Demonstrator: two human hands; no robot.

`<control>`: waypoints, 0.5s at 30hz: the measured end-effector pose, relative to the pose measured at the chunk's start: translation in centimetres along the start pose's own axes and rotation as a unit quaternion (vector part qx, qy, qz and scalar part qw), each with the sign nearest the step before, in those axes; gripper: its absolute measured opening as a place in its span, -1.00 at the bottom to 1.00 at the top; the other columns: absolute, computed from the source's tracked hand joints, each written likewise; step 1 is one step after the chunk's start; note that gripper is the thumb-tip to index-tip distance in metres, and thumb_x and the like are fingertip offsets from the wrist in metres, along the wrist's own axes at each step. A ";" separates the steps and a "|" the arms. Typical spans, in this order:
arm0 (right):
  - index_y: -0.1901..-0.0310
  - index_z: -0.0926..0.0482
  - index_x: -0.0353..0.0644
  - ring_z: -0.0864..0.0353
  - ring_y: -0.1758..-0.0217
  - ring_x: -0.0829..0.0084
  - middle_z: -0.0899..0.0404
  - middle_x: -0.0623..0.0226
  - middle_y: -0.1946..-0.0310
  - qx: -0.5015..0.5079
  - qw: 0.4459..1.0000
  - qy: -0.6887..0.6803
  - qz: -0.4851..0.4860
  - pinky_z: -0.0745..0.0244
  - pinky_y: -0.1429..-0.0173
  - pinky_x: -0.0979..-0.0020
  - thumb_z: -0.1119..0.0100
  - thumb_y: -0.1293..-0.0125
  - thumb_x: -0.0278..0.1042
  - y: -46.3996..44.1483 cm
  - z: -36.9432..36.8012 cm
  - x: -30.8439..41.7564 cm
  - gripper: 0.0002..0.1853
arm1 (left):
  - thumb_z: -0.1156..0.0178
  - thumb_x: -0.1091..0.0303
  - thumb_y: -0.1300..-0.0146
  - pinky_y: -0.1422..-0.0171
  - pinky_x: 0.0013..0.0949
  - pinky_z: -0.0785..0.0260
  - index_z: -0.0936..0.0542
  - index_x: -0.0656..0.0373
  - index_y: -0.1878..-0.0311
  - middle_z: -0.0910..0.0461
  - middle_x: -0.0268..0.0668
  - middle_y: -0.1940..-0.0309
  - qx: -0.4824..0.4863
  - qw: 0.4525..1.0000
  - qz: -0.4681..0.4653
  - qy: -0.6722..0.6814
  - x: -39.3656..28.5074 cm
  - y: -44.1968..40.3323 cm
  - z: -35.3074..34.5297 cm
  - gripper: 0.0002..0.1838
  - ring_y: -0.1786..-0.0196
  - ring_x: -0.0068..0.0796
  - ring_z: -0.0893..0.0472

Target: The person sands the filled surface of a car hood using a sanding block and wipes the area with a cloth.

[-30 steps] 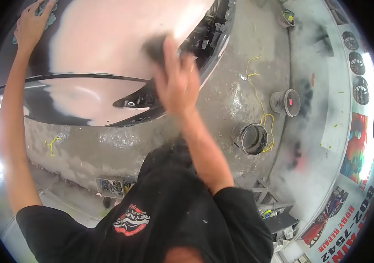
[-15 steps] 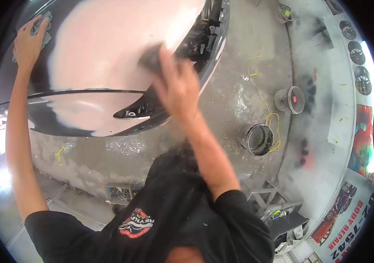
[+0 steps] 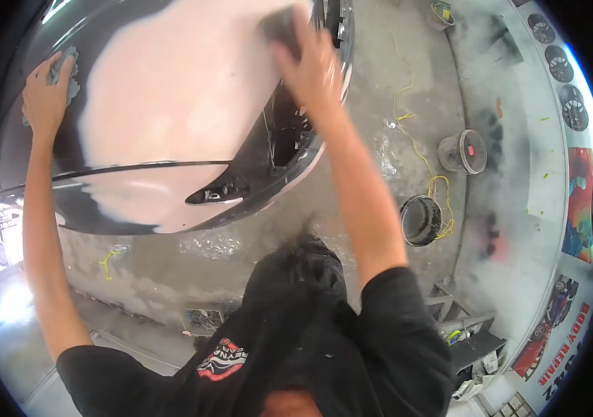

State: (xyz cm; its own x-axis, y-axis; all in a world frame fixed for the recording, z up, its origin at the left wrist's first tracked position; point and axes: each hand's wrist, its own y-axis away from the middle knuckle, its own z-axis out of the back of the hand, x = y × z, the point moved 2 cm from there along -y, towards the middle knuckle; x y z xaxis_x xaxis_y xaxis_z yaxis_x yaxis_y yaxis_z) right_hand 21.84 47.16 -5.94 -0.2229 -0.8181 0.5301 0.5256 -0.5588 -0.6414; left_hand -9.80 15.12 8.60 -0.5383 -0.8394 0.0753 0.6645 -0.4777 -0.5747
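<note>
A black car's hood (image 3: 164, 90) fills the upper left, with a large pale pinkish patch across it. My right hand (image 3: 317, 73) grips a dark sanding block (image 3: 281, 29), flat against the patch near the front edge; both are blurred by motion. On the dark paint to the left, my left hand (image 3: 45, 104) is closed on a crumpled grey-green cloth (image 3: 70, 76), which shows around the fingers. Below the hood seam, the fender (image 3: 126, 198) also carries pale patches around the open headlight recess (image 3: 216, 191).
Two buckets, one dark (image 3: 421, 221) and one grey (image 3: 462, 151), stand on the wet floor (image 3: 373, 160) beside a yellow cord (image 3: 408, 125). Another bucket (image 3: 441, 15) is farther off. A step stand (image 3: 467, 323) is at lower right, near the paint-marked wall (image 3: 505, 174).
My right hand has moved up and to the right across the pale patch with the sanding block. The left hand stays on the cloth; the whole view has shifted slightly.
</note>
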 end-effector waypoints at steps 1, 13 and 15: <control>-0.47 -0.40 0.02 -0.66 0.10 -0.19 -0.56 -0.13 0.16 0.029 0.998 0.034 -0.044 -0.60 0.04 -0.06 -0.36 -0.32 -0.05 -3.5 -0.7 -2.1 -0.29 | -0.21 -0.29 -0.35 -0.49 0.04 -0.27 -0.69 -0.23 -0.29 -0.57 -0.20 -0.35 0.000 1.000 0.001 0.000 -0.1 0.1 0.1 -0.43 -0.43 -0.03 -0.48; -0.49 -0.40 0.16 -0.68 0.11 -0.14 -0.57 -0.07 0.13 0.023 0.999 -0.039 -0.002 -0.62 0.02 -0.03 -0.39 -0.27 -0.03 -0.4 0.4 -0.7 -0.26 | -0.21 -0.26 -0.38 -0.52 0.02 -0.24 -0.68 -0.23 -0.30 -0.56 -0.20 -0.35 -0.001 1.000 -0.002 -0.005 -1.0 0.6 0.6 -0.46 -0.45 -0.08 -0.46; -0.45 -0.43 0.21 -0.70 0.05 -0.11 -0.61 0.01 0.13 0.039 0.999 -0.025 -0.027 -0.61 0.00 -0.06 -0.37 -0.31 0.02 -6.3 -1.1 -4.4 -0.32 | -0.22 -0.28 -0.35 -0.50 0.08 -0.25 -0.69 -0.23 -0.28 -0.55 -0.19 -0.36 -0.012 1.000 -0.008 0.007 -0.2 0.6 0.3 -0.44 -0.44 -0.05 -0.46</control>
State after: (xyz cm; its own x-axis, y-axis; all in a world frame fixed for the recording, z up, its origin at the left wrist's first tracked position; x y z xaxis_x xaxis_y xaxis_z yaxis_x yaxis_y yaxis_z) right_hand 18.63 54.16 -4.86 -0.2127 -0.7783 0.5908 0.5761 -0.5882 -0.5675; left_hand -9.16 14.91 8.45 -0.5555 -0.8283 0.0737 0.6434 -0.4843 -0.5928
